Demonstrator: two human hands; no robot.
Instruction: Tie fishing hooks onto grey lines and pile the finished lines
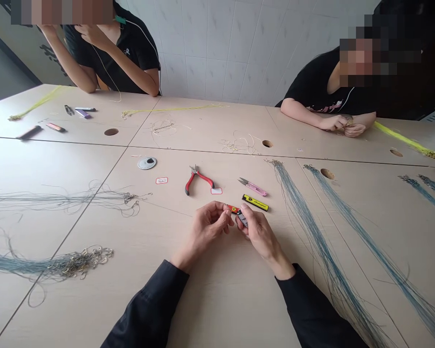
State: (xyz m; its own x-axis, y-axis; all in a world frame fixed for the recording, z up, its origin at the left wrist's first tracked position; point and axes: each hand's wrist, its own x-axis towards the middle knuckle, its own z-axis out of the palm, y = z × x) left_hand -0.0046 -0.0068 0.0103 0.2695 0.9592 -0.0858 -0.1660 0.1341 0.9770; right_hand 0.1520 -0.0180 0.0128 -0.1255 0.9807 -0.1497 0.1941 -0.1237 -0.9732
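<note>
My left hand [212, 220] is closed in a pinch near the middle of the table. A thin fishing line [170, 209] runs to it from the left; its end between the fingertips is too fine to make out. My right hand [255, 229] is wrapped round a small lighter [242, 218] with a dark and silver label. A red piece with a yellow emblem [234, 209] shows between the two hands; whether it belongs to that lighter I cannot tell. Just beyond lie a yellow lighter [255, 203], pink thread snips [253, 186] and red-handled pliers [197, 180].
Hook-tipped line bundles lie at left, one grey [128, 197] and one blue-grey [83, 261]. More blue bundles [304, 222] stretch along the right. A metal cap [147, 163] and cable holes [327, 173] mark the tabletop. Two people [141, 53] sit opposite, handling lines.
</note>
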